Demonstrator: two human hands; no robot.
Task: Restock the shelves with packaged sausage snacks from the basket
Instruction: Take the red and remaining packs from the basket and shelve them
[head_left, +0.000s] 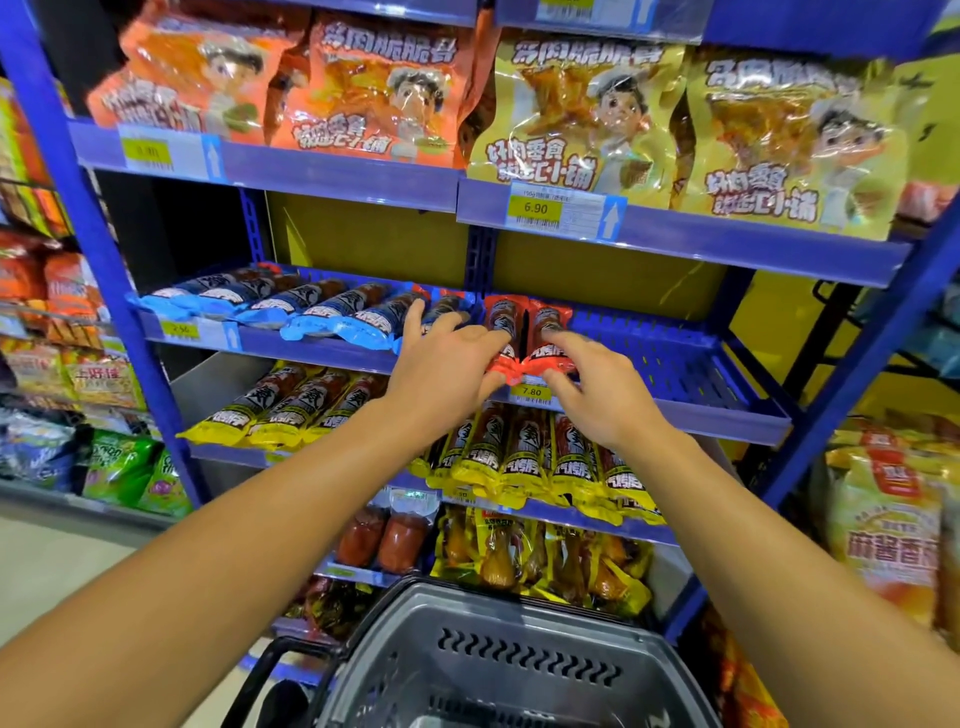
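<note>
From my remote seat, both hands are at the middle tier of the blue perforated metal shelf (675, 358). The left hand (441, 374) rests its fingers, fairly straight, along the near-left edge of two red-wrapped sausage snack packs (524, 338), its fingertips touching the left pack. The right hand (597, 389) has its fingers bent down over the crimped front end of the right pack; its grip looks clamped on that end, though I can't see the thumb.

The two red packs lie side by side, touching, at the left end of the right-hand shelf section, just above a yellow price tag (531, 391). To their right that section shows bare slotted blue plastic, so I judge it is only just begun. The neighbouring section to the left holds a row of blue-wrapped sausage packs (311, 312), which looks filled. Below are yellow-wrapped sausage packs (519, 457), also well stocked.

The grey plastic shopping basket (519, 660) sits low in front of me; its vented wall shows, but I can't tell what is left inside, since the interior is mostly out of view.

The wrappers are glossy film, slick and crinkly, with flat sealed ends and a firm rounded cylinder within. They would likely slide easily on the ribbed shelf.
</note>
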